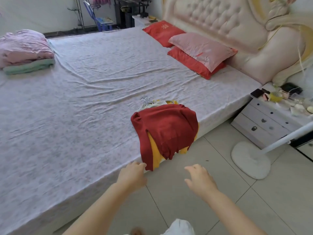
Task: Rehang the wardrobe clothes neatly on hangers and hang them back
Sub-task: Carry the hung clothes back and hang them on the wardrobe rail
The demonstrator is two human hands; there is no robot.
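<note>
— As two bare hands stretch toward a heap of clothes, what is being attempted?

— A pickup, by the look of it. The left hand (133,173) hovers just beside the hem of a red garment (166,129), fingers loosely bent and holding nothing. The right hand (199,179), equally empty and relaxed, hangs over the floor a little apart. The red garment lies on a yellow garment (155,155) at the edge of the bed (76,99), and both droop over the side. Wire hangers (146,100) poke out at the far end.

— How is it done well?

— Probably by taking the shoulders or hanger hooks rather than the dangling hem, one piece at a time, so nothing slides to the floor.

— Any writing?

— A pale emblem marks the far red pillow (162,32), too blurred to read. No brand or label is legible elsewhere.
</note>
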